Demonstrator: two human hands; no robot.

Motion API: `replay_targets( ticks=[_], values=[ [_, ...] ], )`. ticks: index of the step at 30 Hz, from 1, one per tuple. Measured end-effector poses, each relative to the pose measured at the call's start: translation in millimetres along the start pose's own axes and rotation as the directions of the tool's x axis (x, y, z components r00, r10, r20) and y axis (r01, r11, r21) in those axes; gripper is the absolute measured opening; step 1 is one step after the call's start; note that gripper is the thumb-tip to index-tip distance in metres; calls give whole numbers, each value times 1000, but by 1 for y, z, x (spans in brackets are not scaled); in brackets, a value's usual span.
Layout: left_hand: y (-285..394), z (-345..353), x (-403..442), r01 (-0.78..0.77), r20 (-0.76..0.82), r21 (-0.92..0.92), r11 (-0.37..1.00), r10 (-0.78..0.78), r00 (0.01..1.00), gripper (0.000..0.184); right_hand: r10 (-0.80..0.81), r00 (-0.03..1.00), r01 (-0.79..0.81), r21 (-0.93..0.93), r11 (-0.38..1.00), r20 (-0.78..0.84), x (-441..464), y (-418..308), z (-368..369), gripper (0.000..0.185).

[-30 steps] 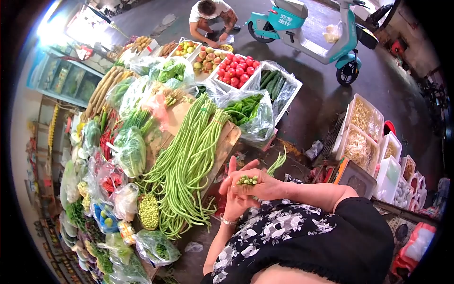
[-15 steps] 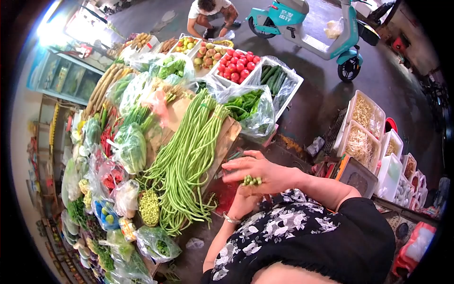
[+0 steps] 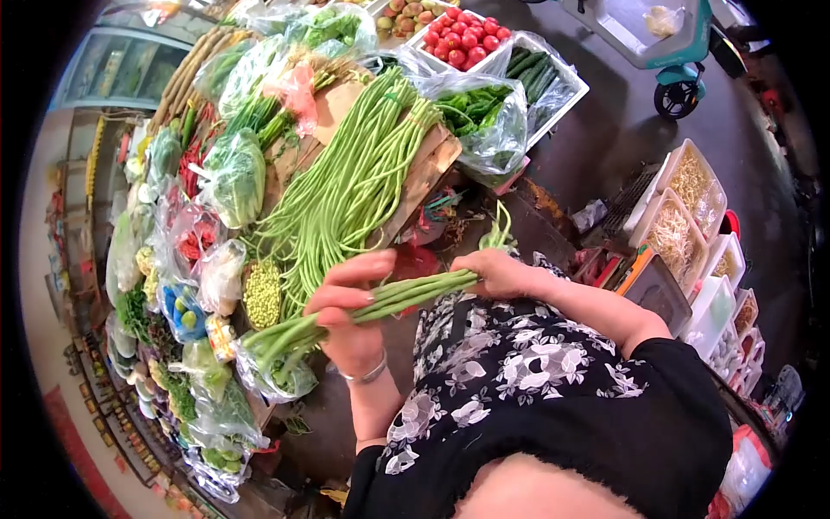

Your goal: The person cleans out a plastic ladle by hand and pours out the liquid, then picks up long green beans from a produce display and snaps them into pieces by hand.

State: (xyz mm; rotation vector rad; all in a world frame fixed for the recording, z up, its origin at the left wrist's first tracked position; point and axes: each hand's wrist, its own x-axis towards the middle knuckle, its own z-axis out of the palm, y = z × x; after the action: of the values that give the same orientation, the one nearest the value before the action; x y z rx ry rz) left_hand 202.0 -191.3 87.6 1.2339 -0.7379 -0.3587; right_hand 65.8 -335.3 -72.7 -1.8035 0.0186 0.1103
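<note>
A bunch of green long beans (image 3: 402,296) stretches between my two hands, in front of my body. My right hand (image 3: 501,272) is closed round one end, with a few bean tips sticking out beyond it. Loosely curled about the bunch further along is my left hand (image 3: 347,316), with a bracelet at its wrist. The other end of the bunch reaches over a plastic bag of greens (image 3: 281,381). Just beyond my hands, a large pile of long beans (image 3: 354,182) lies on brown cardboard (image 3: 437,164), beside a container of shelled green beans (image 3: 262,294).
Bagged vegetables, including a leafy cabbage (image 3: 233,186), crowd the left side. At the back stand a box of tomatoes (image 3: 462,39) and cucumbers (image 3: 532,69). Bean sprout trays (image 3: 670,229) are on the right. A teal scooter (image 3: 679,82) is parked on the floor behind.
My hands were close together with only bean ends showing; now they are apart with the bunch stretched between them. The view has tilted down, and the crouching person is out of sight.
</note>
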Motion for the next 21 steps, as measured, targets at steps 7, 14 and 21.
replay_targets(
  ticks=[7, 14, 21],
  values=[
    [6, -66, -25, 134, -170, -581, 803, -280, 945, 45, 74, 992, -97, -232, 968, -107, -18, 41, 2, 24],
    [-1, -90, -46, 229, -256, -529, 817, -411, 875, 47, 156, 985, -169, -274, 947, -67, -41, 64, 6, 27],
    [0, -117, -33, 258, -281, -444, 858, -406, 869, 46, 563, 752, -660, -382, 647, -343, -119, 131, 14, 17]
  ],
)
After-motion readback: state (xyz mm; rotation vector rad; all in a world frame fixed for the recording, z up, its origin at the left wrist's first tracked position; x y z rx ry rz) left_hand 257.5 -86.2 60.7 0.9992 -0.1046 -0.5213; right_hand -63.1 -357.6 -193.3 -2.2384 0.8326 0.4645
